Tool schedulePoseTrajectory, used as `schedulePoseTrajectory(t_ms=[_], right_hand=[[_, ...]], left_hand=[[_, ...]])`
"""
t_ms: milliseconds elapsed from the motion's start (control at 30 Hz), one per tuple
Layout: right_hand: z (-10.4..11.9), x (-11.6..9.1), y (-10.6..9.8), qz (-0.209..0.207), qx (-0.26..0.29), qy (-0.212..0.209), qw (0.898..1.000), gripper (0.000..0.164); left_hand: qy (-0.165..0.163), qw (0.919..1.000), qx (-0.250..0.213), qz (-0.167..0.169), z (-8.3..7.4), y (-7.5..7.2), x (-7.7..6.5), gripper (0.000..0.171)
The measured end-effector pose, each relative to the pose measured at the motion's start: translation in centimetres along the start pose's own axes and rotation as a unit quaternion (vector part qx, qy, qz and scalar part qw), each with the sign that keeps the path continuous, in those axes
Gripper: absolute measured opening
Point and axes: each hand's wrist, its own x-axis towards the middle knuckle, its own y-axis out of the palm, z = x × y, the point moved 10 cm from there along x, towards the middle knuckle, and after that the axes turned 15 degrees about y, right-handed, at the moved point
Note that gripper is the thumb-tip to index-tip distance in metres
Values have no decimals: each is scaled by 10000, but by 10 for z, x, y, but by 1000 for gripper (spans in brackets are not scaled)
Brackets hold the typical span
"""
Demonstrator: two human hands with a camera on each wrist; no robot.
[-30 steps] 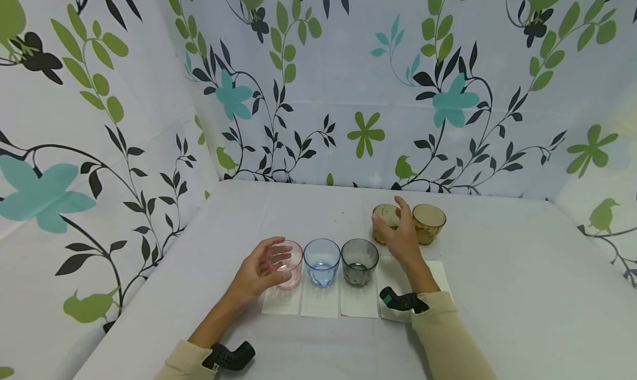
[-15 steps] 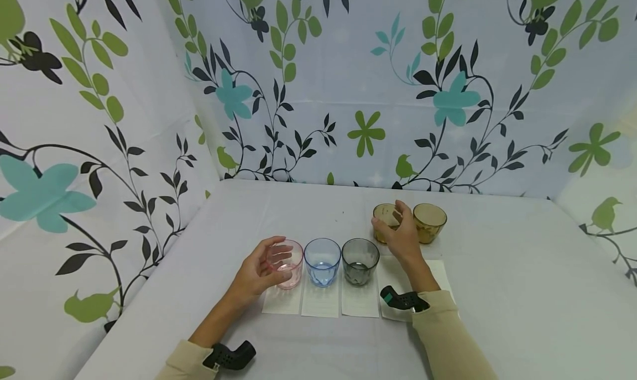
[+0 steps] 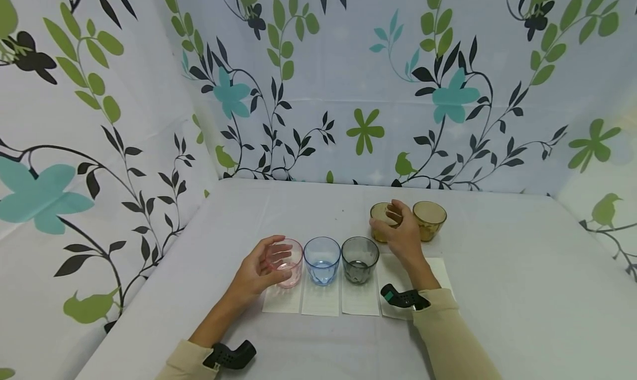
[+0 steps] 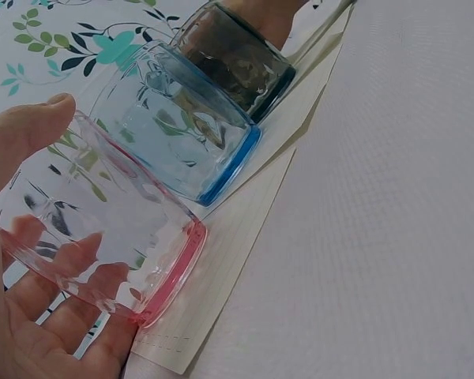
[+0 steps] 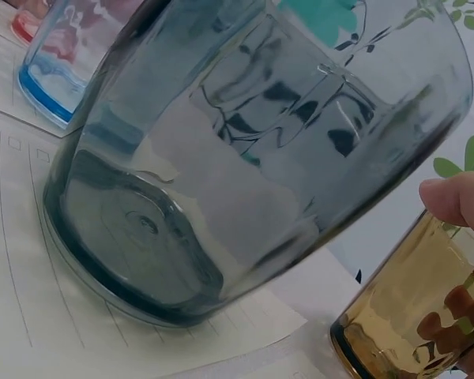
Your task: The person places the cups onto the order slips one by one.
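On the left, my left hand (image 3: 254,272) holds a clear pink glass (image 3: 294,264), thumb at the near side and fingers round the far side. The left wrist view shows the fingers through the glass wall (image 4: 103,221). A blue glass (image 3: 322,261) and a grey glass (image 3: 360,261) stand upright beside it in a row. Farther back, my right hand (image 3: 405,236) grips the left of two amber glasses, its thumb at the rim and fingers seen through the amber wall (image 5: 411,300). The other amber glass (image 3: 430,222) stands just right of that hand.
Pale lined paper strips (image 3: 320,302) lie side by side under and in front of the row; another paper (image 3: 440,269) lies under the right forearm. A white cloth covers the table (image 3: 522,291). Patterned curtains (image 3: 318,92) hang behind and at the sides.
My right hand's raised index finger has come down and bent over the left amber glass. The left hand and the row of glasses stay in place.
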Motion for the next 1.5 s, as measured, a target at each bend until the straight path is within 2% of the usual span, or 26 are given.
schedulePoseTrajectory(t_ms=[433, 867, 1233, 1500], right_hand=[[4, -5, -4, -147, -72, 14, 9999, 77], [33, -19, -8, -194, 21, -320, 9993, 76], [46, -24, -13, -267, -117, -667, 9973, 73], [52, -30, -16, -180, -130, -723, 9971, 72]], left_hand=[[33, 10000, -80, 10, -1, 1, 1, 72], [49, 10000, -52, 1, -2, 0, 1, 72], [36, 10000, 82, -6, -2, -1, 1, 72], [-28, 9999, 143, -22, 0, -1, -1, 72]])
